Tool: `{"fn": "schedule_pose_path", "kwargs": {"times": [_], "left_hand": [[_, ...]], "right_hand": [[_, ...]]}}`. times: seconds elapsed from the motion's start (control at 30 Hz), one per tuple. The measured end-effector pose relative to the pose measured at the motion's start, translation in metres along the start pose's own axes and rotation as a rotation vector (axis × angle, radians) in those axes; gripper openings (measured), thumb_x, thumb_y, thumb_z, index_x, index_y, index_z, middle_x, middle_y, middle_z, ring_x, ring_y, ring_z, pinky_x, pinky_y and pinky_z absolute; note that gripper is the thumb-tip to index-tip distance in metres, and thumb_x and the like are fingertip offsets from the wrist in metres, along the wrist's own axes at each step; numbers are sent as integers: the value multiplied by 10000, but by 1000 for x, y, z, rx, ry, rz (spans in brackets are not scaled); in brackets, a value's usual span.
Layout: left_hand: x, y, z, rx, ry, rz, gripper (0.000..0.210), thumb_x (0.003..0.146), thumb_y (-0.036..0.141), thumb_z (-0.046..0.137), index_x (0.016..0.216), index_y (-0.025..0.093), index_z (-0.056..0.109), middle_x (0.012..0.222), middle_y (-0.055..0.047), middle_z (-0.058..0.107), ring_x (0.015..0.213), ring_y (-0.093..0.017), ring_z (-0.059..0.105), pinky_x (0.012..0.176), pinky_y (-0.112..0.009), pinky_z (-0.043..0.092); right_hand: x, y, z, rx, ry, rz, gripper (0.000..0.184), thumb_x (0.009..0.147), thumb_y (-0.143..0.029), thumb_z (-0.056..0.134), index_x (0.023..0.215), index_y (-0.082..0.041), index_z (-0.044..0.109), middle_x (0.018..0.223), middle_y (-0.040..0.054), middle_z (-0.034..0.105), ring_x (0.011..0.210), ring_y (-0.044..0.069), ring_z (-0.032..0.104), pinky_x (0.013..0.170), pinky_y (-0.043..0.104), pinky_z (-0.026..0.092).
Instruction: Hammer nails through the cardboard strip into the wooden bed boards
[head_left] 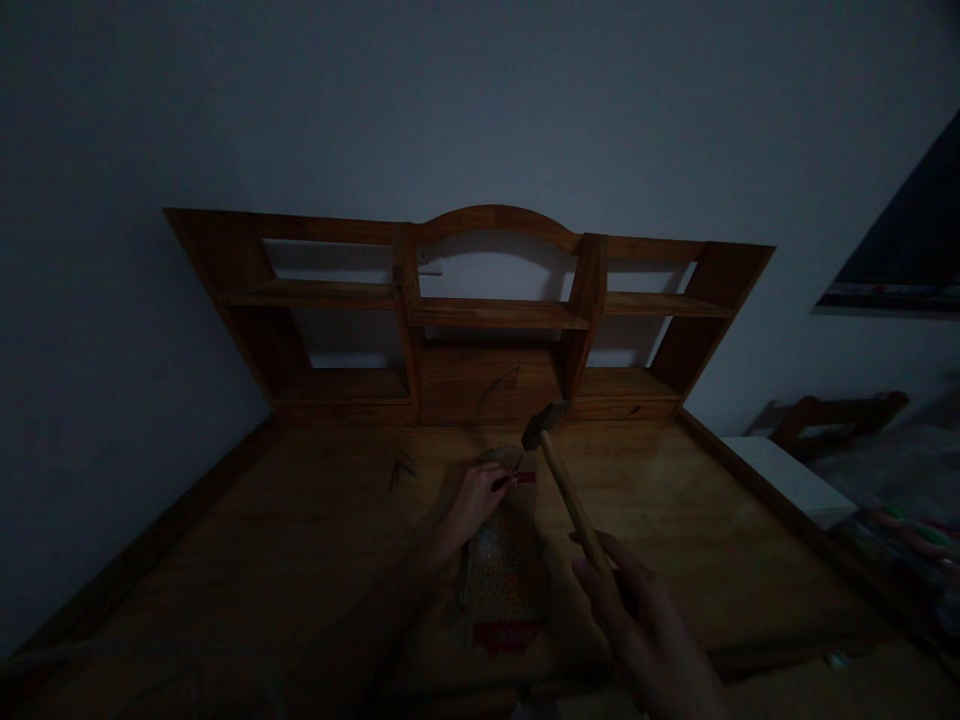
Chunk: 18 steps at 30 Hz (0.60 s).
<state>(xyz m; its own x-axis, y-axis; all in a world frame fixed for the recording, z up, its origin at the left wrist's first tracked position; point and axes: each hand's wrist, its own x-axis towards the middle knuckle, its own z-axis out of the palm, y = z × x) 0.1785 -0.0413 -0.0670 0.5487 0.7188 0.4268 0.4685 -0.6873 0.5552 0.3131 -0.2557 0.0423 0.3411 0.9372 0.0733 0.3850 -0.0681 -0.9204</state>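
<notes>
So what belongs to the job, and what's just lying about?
In use:
wooden-handled hammer, right hand
thin dark nail-like piece, left hand
speckled oblong object, partly red

Seemingly lying about:
loose thin dark pieces, perhaps spares
brown wooden chair

The tabletop (315, 540) is brown wood, wide and dim. A wooden shelf (499, 315) stands along its back. In the middle lies a long, spotted block (506, 575) with red at its near end. To its left, near its far end, a few thin, dark sticks (404, 466) lie close together on the wood.
</notes>
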Motion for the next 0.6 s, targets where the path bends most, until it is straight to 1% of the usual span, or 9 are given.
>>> {"fn": "schedule_pose_path", "kwargs": {"times": [0.1, 0.2, 0.3, 0.33, 0.47, 0.53, 0.6], "left_hand": [[-1, -1, 1, -17, -3, -19, 133, 848, 162, 581, 830, 144, 711, 818, -54, 685, 764, -162, 628, 690, -233, 453], [-1, -4, 1, -62, 8, -17, 140, 853, 175, 573, 854, 155, 712, 825, -48, 683, 768, -159, 628, 693, -230, 456], [-2, -6, -1, -102, 30, -5, 144, 861, 193, 563, 866, 160, 702, 843, -46, 674, 783, -158, 621, 691, -226, 457], [-2, -6, -2, -110, 38, 2, 144, 864, 192, 556, 871, 162, 697, 855, -46, 670, 793, -159, 619, 699, -227, 457], [-4, -6, -4, -139, 73, 25, 156, 887, 195, 512, 917, 181, 664, 911, -39, 665, 842, -155, 615, 743, -231, 456], [-5, -5, -4, -148, 83, 24, 160, 897, 210, 498, 937, 189, 652, 927, -37, 666, 849, -153, 615, 743, -228, 454], [-4, -4, -4, -149, 75, 27, 156, 898, 223, 498, 921, 190, 649, 920, -35, 666, 847, -154, 615, 732, -223, 452]], "right_hand": [[2, 1, 1, 15, -106, -16, 421, 874, -487, 518, 1172, -209, 622, 1105, 91, 691, 1053, 252, 621, 843, 272, 501], [2, 3, 3, 7, -124, 16, 439, 890, -480, 494, 1199, -188, 601, 1122, 94, 684, 1070, 253, 613, 847, 281, 500], [2, 5, 4, 1, -144, -10, 432, 895, -476, 491, 1202, -190, 596, 1162, 92, 665, 1096, 238, 596, 877, 264, 479], [2, 5, 5, 2, -135, -16, 434, 894, -481, 490, 1200, -193, 598, 1150, 92, 671, 1073, 232, 608, 860, 252, 483], [3, 7, 6, -1, -46, 8, 454, 864, -521, 515, 1144, -184, 633, 1021, 93, 714, 868, 220, 671, 714, 235, 512], [4, 9, 5, 1, -19, 5, 463, 846, -536, 534, 1118, -178, 646, 1019, 97, 714, 884, 227, 668, 701, 234, 510], [4, 11, 4, -2, -4, 11, 468, 838, -548, 536, 1104, -180, 650, 1039, 99, 709, 943, 237, 656, 729, 234, 507]]}}
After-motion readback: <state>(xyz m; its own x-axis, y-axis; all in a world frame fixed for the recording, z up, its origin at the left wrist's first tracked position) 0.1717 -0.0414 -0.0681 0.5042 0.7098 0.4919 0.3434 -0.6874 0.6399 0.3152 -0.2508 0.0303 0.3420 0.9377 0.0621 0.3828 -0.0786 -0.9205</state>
